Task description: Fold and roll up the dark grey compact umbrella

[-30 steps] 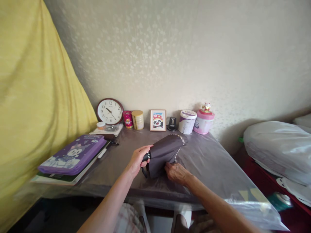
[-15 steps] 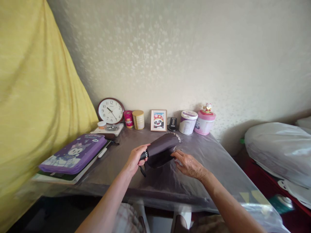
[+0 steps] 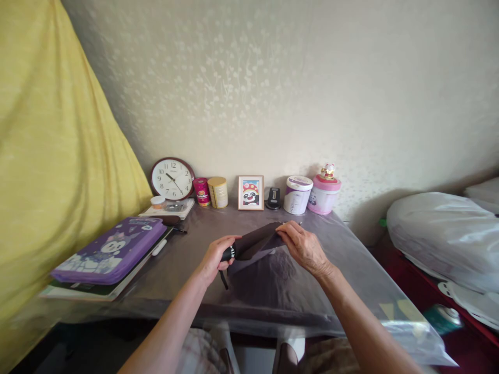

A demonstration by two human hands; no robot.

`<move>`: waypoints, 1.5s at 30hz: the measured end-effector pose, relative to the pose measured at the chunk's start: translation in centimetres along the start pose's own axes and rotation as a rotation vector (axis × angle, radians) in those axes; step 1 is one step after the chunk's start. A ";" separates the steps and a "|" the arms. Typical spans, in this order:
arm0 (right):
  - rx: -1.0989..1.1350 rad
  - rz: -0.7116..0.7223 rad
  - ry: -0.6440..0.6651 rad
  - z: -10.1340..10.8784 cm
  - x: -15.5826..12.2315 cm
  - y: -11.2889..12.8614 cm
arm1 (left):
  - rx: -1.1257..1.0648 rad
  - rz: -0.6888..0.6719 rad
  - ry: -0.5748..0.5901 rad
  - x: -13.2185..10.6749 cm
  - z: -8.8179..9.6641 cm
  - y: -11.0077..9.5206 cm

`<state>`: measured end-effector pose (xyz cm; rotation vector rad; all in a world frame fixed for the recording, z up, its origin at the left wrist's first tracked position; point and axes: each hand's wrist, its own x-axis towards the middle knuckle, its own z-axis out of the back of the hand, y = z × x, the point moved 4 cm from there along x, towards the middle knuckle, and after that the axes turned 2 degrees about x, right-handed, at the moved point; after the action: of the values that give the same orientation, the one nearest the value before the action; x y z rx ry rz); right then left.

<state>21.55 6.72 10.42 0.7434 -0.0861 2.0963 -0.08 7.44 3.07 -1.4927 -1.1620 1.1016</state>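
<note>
A folded dark umbrella lies slanted over the plastic-covered table, its handle toward me. My left hand is closed round the black handle, with the wrist strap dangling below it. My right hand grips the far end of the rolled canopy, fingers curled over the fabric.
Along the wall stand a round clock, two small tins, a framed panda picture and two tubs. A purple case on books lies at left beside a yellow curtain. Plastic-wrapped bundles are at right.
The canopy has gone from loose and bulky to a tight slim roll. My right hand moved from its near side up to its far end; the left stayed on the handle.
</note>
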 end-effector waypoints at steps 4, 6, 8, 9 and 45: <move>0.038 -0.018 -0.051 0.0 0.7 0.2 | 0.024 -0.006 0.026 -0.2 -0.3 0.2; 0.075 -0.028 -0.071 -0.2 1.0 -0.1 | 0.051 -0.007 0.043 -0.2 -0.4 0.3; 0.108 -0.040 -0.080 -0.7 1.2 -0.5 | 0.083 0.002 0.049 -0.3 -0.5 0.5; 0.120 -0.048 -0.079 -1.0 1.2 -0.7 | 0.096 0.008 0.051 -0.4 -0.5 0.7; 0.413 -0.039 0.244 -3.3 -0.2 -1.9 | 0.152 0.242 0.240 -1.0 -0.1 2.5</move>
<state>21.53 8.80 7.23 0.7119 0.5039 2.1754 0.23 6.15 0.78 -1.6236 -0.7307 1.1083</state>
